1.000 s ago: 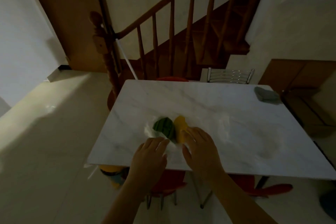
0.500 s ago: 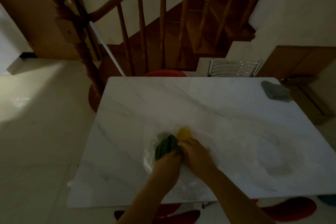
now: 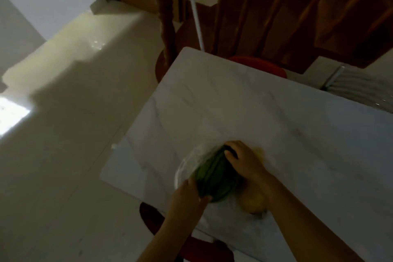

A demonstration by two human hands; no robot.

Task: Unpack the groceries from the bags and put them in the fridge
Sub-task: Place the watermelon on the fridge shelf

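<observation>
A green striped melon-like fruit sits in the mouth of a thin clear plastic bag on the white marble table. My right hand grips the fruit from its far right side. My left hand holds it from the near left, at the bag's rim. A yellow fruit lies inside the bag just right of the green one, partly hidden by my right forearm.
Wooden stair railing and dark stairs stand beyond the table's far edge. A red stool is tucked at the far side, another red seat under the near edge. A metal chair back shows at right. Tiled floor lies to the left.
The view has swung left and closer. Both hands moved from the bag's opening onto the green fruit, gripping it from either side and drawing it out of the bag.
</observation>
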